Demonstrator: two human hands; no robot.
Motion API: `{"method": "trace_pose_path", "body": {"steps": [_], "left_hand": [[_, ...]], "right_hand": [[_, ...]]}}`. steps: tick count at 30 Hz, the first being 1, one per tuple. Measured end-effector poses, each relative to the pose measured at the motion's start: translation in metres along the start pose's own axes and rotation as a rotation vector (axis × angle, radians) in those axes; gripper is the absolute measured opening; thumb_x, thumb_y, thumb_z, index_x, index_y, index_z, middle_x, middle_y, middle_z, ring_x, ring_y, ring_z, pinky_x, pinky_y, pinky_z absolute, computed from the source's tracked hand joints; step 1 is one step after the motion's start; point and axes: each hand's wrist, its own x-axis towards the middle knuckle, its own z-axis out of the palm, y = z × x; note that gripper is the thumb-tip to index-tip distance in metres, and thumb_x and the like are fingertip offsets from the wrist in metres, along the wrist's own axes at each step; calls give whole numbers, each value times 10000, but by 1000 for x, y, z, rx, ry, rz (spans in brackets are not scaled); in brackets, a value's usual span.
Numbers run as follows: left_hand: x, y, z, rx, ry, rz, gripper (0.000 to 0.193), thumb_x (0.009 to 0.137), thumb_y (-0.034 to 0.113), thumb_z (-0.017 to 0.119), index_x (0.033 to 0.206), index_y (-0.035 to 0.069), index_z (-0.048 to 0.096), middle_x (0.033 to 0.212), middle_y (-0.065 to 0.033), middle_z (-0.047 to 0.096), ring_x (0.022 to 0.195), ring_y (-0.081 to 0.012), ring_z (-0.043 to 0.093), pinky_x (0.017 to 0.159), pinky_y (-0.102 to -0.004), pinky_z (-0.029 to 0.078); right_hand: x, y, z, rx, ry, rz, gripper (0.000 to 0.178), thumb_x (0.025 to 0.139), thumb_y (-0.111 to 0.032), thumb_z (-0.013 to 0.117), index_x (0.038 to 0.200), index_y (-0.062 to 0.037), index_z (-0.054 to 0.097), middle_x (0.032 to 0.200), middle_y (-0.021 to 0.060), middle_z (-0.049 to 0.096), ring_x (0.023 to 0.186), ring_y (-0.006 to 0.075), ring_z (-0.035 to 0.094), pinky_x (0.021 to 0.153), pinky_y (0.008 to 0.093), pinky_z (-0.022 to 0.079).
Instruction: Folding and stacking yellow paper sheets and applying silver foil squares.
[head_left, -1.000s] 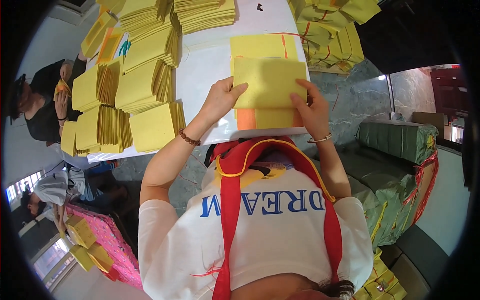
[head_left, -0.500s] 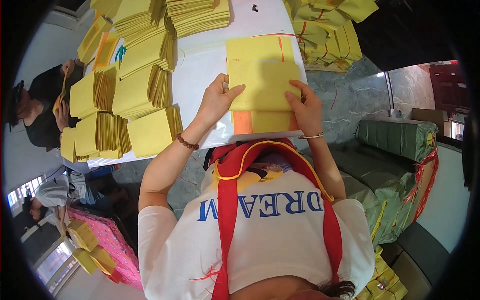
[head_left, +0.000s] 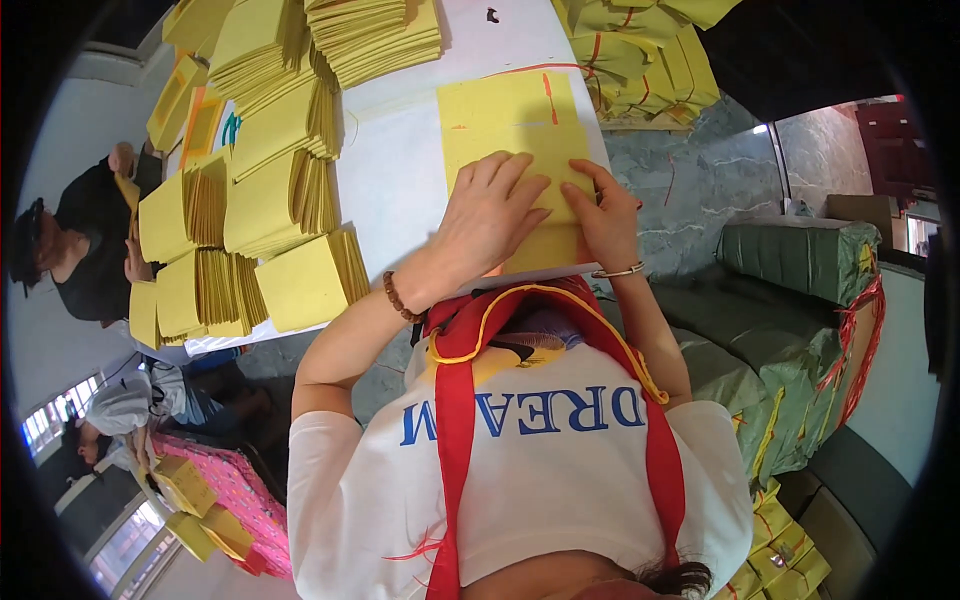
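A yellow paper sheet (head_left: 470, 120), folded across, lies on the white table in front of me. It has an orange-red mark near its top and an orange patch at its lower edge, partly covered by my hand. My left hand (head_left: 495, 210) rests over the paper's middle with its fingers stretched out and slightly spread. At the paper's right edge is my right hand (head_left: 606, 218), its thumb and forefinger on top and its other fingers curled at the edge. The ends of those curled fingers are hidden.
Stacks of folded yellow paper (head_left: 290, 195) stand along the left of the white table (head_left: 385, 170). Tied yellow bundles (head_left: 650, 75) lie beyond its right edge, and green wrapped bales (head_left: 790, 260) lie at right. Another person (head_left: 90, 235) handles yellow paper at far left.
My left hand has let go of the paper's left edge and moved right, onto its middle. The raised folded part now lies lower. My right hand has stayed at the right edge.
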Motion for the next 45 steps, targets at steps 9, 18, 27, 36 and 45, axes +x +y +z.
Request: {"method": "trace_pose_path", "body": {"steps": [9, 18, 27, 36, 45], "left_hand": [[-10, -5, 20, 64, -71, -65, 436, 783, 229, 635, 1178, 83, 521, 1252, -142, 422, 1144, -304, 387, 909, -406, 329], [-15, -12, 27, 94, -52, -49, 456, 767, 285, 635, 1163, 83, 531, 1256, -136, 421, 1151, -289, 371, 915, -379, 318], [-18, -22, 18, -53, -66, 31, 542, 719, 277, 666, 1190, 64, 505, 1242, -152, 443, 1134, -311, 412, 891, -408, 353], [-11, 12, 39, 499, 47, -17, 361, 748, 188, 529, 1062, 16, 573, 956, -120, 596, 859, -252, 582, 737, -360, 456], [-113, -12, -66, 349, 530, -40, 373, 699, 114, 565, 1070, 101, 601, 1073, -32, 616, 959, -207, 562, 729, -335, 431]], "right_hand": [[1, -8, -3, 40, -42, 47, 316, 817, -91, 627, 1107, 19, 565, 943, 75, 636, 839, 93, 569, 720, 218, 460], [-43, -11, -3, -891, -122, -645, 533, 805, -378, 589, 1234, -76, 496, 1371, 77, 392, 1249, 233, 388, 1035, 516, 178], [-37, 3, -11, -505, -319, -455, 529, 853, -279, 526, 1316, -52, 406, 1397, 97, 364, 1312, 267, 292, 1065, 449, 182], [-42, 1, -12, -188, 83, -455, 588, 818, -150, 600, 1323, -4, 335, 1329, 144, 401, 1183, 241, 398, 957, 345, 310], [-47, 35, 13, 151, -19, -457, 617, 795, -106, 633, 1320, 18, 334, 1315, 176, 412, 1158, 268, 438, 972, 376, 306]]}}
